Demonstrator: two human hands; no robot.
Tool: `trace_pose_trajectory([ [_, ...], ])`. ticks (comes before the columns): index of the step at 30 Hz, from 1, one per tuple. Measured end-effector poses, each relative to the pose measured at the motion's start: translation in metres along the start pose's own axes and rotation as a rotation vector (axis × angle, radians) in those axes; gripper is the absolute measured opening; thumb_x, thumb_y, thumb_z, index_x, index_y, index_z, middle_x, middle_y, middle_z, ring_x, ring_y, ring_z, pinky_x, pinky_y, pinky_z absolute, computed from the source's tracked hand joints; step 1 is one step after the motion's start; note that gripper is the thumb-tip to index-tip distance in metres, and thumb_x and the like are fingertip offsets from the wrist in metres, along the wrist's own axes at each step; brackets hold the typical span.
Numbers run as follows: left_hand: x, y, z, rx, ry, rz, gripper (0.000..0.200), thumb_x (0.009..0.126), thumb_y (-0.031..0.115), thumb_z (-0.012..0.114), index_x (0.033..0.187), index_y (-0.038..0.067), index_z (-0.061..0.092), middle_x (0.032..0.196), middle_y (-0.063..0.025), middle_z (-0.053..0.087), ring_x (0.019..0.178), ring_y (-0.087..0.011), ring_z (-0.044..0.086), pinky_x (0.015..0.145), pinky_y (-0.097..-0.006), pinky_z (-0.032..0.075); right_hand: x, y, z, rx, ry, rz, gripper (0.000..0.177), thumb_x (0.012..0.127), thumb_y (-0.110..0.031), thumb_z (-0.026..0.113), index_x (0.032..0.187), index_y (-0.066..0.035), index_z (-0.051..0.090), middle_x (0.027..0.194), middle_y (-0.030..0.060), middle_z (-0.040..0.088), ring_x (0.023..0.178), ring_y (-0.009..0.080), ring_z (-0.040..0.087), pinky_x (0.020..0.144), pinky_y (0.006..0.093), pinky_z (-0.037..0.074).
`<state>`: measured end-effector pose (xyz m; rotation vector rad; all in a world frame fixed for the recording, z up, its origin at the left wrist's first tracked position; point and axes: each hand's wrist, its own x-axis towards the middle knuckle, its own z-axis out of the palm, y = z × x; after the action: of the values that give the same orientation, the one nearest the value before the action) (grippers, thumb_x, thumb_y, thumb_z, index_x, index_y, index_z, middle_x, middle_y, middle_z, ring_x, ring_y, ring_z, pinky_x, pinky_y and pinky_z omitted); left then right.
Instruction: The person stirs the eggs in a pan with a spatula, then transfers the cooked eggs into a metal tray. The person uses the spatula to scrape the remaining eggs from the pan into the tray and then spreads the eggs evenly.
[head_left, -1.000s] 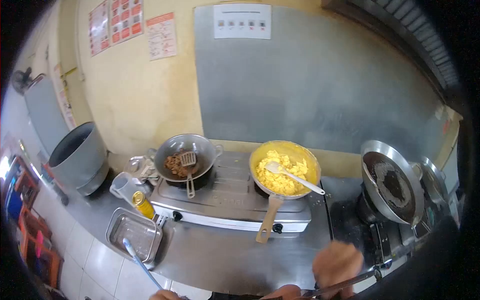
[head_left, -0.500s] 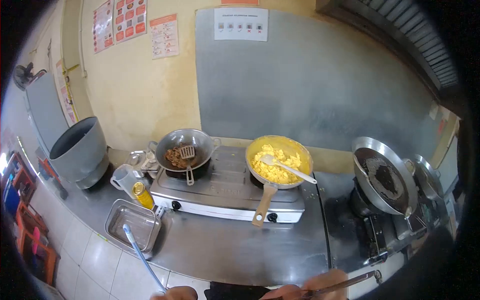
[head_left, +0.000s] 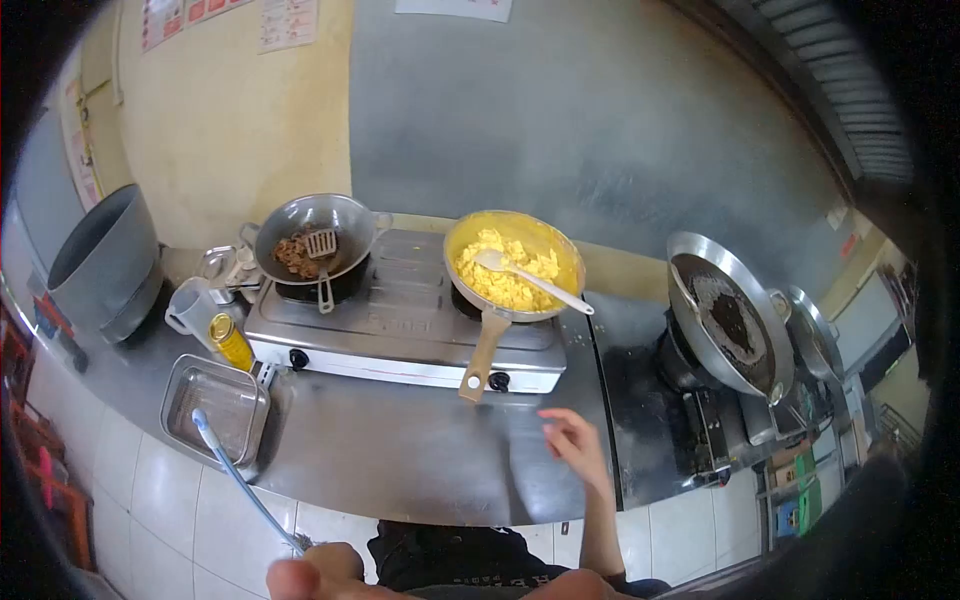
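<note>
Since half a second ago the right hand (head_left: 575, 445) has risen from the bottom edge of the view to hover over the steel counter (head_left: 400, 460). The slim metal tool it held is no longer in sight.

At far left stands a grey bin (head_left: 100, 265), then a plastic jug (head_left: 190, 310) and a yellow can (head_left: 232, 342) just beside the corner of the two-burner stove (head_left: 400, 295). In front of them a steel tray (head_left: 215, 400) lies at the counter's edge. Above it slants a blue-tipped rod (head_left: 235, 475). The left hand (head_left: 310, 575), blurred at the bottom of the view, is closed around the rod's lower end.

The stove's left burner carries a small wok (head_left: 345, 225) of brown meat with a slotted turner (head_left: 322, 245) resting in it. On the right burner is a yellow frying pan (head_left: 555, 250) of scrambled egg (head_left: 505, 280), with a white spatula (head_left: 530, 282) lying across it. The pan's wooden handle (head_left: 480, 355) juts out past the stove's front. The right hand is empty with its fingers spread, near that handle but apart from it. Further right a large wok (head_left: 755, 355) leans tilted on its burner.

The main risk looks to be the overhanging handle: a careless brush from the right hand could swing or tip the pan and spill egg. The rod's tip hangs low over the tray and could snag its rim if swept sideways.
</note>
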<state>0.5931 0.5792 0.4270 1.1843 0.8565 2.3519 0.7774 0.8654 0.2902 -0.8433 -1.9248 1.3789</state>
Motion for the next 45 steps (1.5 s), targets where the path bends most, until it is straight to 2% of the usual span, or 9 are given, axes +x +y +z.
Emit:
trace_pose_trajectory([
  [5,-0.006,-0.017,-0.044,0.13,-0.341,-0.043,0.094,0.078,0.026,0.061,0.136,0.014,-0.012,0.095,-0.0131,0.06,0.071,-0.0251,0.062,0.092,-0.0434,0.041,0.052,0.081,0.04,-0.494,0.217,-0.174,0.032,0.071,-0.007,0.063,0.102,-0.01,0.059,0.09,0.0079,0.059,0.071,0.0203,0.059,0.063,0.0288,0.047],
  [7,0.021,-0.011,-0.002,-0.029,-0.042,-0.373,0.098,0.077,0.022,0.062,0.134,0.013,-0.017,0.118,-0.0227,0.047,0.101,-0.0338,0.054,0.1,-0.0455,0.03,0.074,0.093,0.053,-0.514,0.26,-0.173,0.029,0.071,-0.008,0.062,0.1,-0.01,0.06,0.091,0.0077,0.058,0.076,0.0223,0.058,0.066,0.0311,0.047],
  [8,0.042,-0.042,-0.005,-0.268,-0.406,-0.128,0.094,0.08,0.021,0.059,0.134,0.012,-0.017,0.131,-0.0319,0.024,0.119,-0.0412,0.033,0.101,-0.0472,0.025,0.083,0.101,0.058,-0.536,0.305,-0.185,0.026,0.071,-0.008,0.061,0.097,-0.01,0.061,0.093,0.0075,0.057,0.08,0.0244,0.057,0.069,0.0334,0.047],
  [9,0.048,-0.044,0.005,-0.207,-0.242,-0.195,0.073,0.081,0.026,0.053,0.137,0.008,0.009,0.122,-0.0331,0.038,0.116,-0.0414,0.038,0.1,-0.0489,0.025,0.089,0.109,0.062,-0.53,0.301,-0.185,0.026,0.071,-0.008,0.061,0.097,-0.01,0.061,0.093,0.0075,0.057,0.08,0.0244,0.057,0.069,0.0334,0.047],
  [20,0.063,-0.136,-0.049,-0.22,0.186,-0.63,0.078,0.077,0.035,0.059,0.136,0.006,0.016,0.126,-0.02,0.041,0.116,-0.0323,0.042,0.096,-0.0367,0.034,0.114,0.105,0.042,-1.071,0.007,-0.527,0.021,0.069,-0.008,0.057,0.088,-0.012,0.064,0.082,-0.0004,0.056,0.076,0.0207,0.054,0.06,0.0333,0.05],
  [26,0.058,-0.178,-0.087,-0.328,0.19,-0.813,0.07,0.081,0.028,0.052,0.136,0.005,0.016,0.128,-0.021,0.038,0.118,-0.0301,0.04,0.098,-0.0357,0.029,0.127,0.01,-0.04,-0.637,0.774,-0.335,0.041,0.058,0.0,0.068,0.092,-0.004,0.047,0.083,0.0116,0.046,0.084,0.0267,0.046,0.073,0.0326,0.039],
  [32,0.078,-0.206,-0.1,-0.275,0.152,-0.91,0.066,0.083,0.028,0.047,0.136,0.007,0.014,0.129,-0.019,0.038,0.116,-0.0283,0.042,0.098,-0.0352,0.029,0.206,0.029,-0.103,-0.593,0.449,-0.083,0.039,0.059,-0.003,0.068,0.087,-0.005,0.041,0.07,0.008,0.053,0.061,0.021,0.056,0.057,0.0302,0.045],
  [39,0.092,-0.256,-0.076,-0.157,0.099,-1.019,0.06,0.085,0.026,0.045,0.136,0.016,0.017,0.126,-0.0144,0.042,0.113,-0.0251,0.043,0.096,-0.0372,0.03,0.284,-0.077,-0.019,-1.723,0.309,-0.035,0.023,0.076,-0.012,0.051,0.098,-0.017,0.052,0.076,0.0049,0.06,0.069,0.0226,0.063,0.054,0.0356,0.047],
  [45,0.097,-0.295,-0.026,-0.558,0.199,-1.261,0.048,0.087,0.028,0.044,0.13,0.02,0.024,0.112,-0.0097,0.051,0.099,-0.0223,0.051,0.084,-0.0347,0.039,0.295,-0.097,0.008,-1.914,-0.096,-0.327,0.022,0.079,-0.016,0.048,0.099,-0.018,0.057,0.077,0.0063,0.061,0.072,0.0227,0.063,0.056,0.0357,0.048],
])
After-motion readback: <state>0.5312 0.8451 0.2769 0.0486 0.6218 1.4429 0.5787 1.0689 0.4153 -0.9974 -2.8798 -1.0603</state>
